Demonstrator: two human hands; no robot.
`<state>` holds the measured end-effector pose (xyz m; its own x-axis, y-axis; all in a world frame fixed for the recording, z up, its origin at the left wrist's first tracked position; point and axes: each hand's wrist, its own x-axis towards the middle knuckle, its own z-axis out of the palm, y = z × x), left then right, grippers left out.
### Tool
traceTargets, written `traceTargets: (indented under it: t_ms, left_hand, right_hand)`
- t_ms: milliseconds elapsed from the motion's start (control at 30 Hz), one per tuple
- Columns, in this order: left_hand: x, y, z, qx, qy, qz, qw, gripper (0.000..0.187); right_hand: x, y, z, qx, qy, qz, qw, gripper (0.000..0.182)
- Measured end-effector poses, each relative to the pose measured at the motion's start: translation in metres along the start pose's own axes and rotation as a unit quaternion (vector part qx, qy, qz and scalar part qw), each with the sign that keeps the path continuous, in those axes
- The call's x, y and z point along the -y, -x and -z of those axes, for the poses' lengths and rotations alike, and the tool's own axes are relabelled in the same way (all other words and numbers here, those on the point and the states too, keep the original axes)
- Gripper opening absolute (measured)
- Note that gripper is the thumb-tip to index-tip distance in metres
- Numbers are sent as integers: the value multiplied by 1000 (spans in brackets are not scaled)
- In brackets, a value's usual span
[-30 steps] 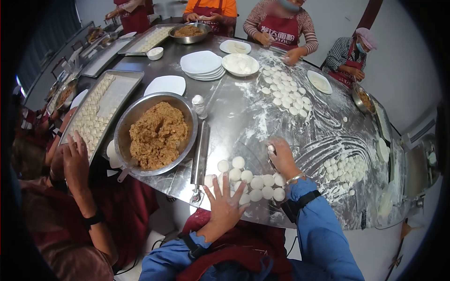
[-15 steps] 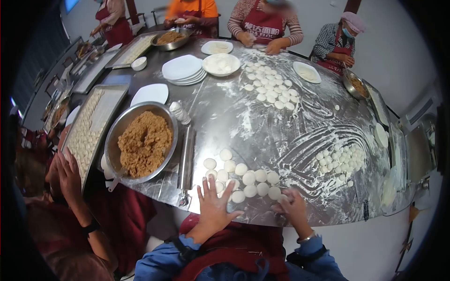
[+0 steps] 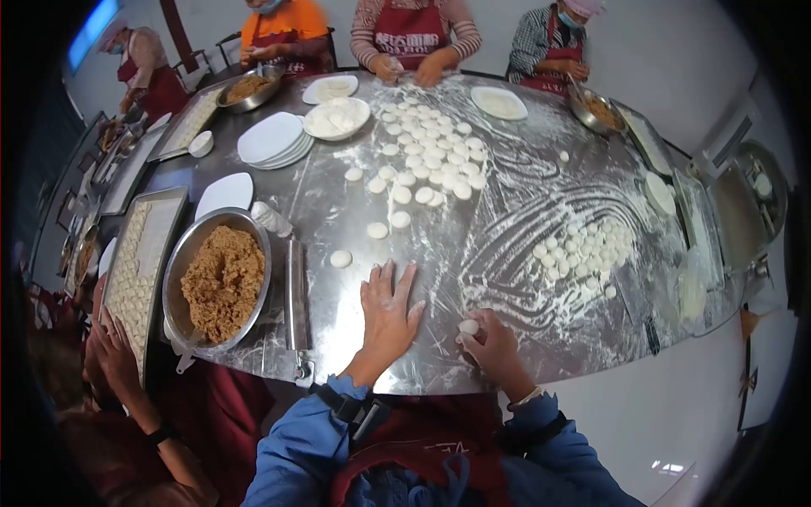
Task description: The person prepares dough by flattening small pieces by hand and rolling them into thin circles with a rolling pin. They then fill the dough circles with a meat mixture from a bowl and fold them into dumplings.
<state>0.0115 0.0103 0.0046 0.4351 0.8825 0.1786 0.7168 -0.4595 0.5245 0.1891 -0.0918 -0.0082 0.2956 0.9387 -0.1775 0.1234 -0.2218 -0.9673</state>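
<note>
My left hand [image 3: 389,311] rests on the floury steel table [image 3: 338,313], fingers spread and palm down, holding nothing. To its right, my right hand [image 3: 492,345] is curled, with a small white dough round [image 3: 468,326] between thumb and fingers. Beyond my left hand, a few single dough rounds [image 3: 341,258] lie in a loose line. They lead up to a large cluster of flattened dough rounds [image 3: 435,156] farther back. Off to the right sits another group of smaller dough pieces [image 3: 583,249] in swirled flour.
Left of my hands are a steel rolling pin [image 3: 296,296], a big bowl of brown filling [image 3: 221,283] and a tray of dumplings [image 3: 135,270]. White plates [image 3: 272,139] are stacked farther back. A co-worker's hand [image 3: 111,346] is at the left; other people in aprons stand across the table.
The dough rounds that lay by my hands are now farther up the table, joined to the far cluster. My view has shifted rightward. A dough round now shows in my right hand.
</note>
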Motion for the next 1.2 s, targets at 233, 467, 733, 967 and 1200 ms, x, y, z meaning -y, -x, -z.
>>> traceTargets:
  t_ms: [233, 467, 733, 967, 1200]
  left_hand:
    - [-32, 1, -1, -35, 4, -82, 996, 61]
    - [-93, -13, -28, 17, 13, -221, 975, 61]
    - [-50, -23, -62, 138, -157, -225, 952, 55]
    - [-3, -36, -27, -57, -68, -145, 985, 42]
    - [-11, -37, -21, -48, -21, -171, 984, 39]
  right_hand:
    - [-13, 14, -12, -41, 326, 234, 915, 38]
    - [-1, 29, 48, -79, 211, 114, 968, 37]
    - [-32, -9, 169, -376, 362, 136, 842, 36]
    - [-64, -38, 298, -483, 367, 51, 793, 44]
    - [-70, -87, 356, -393, 346, -18, 852, 63]
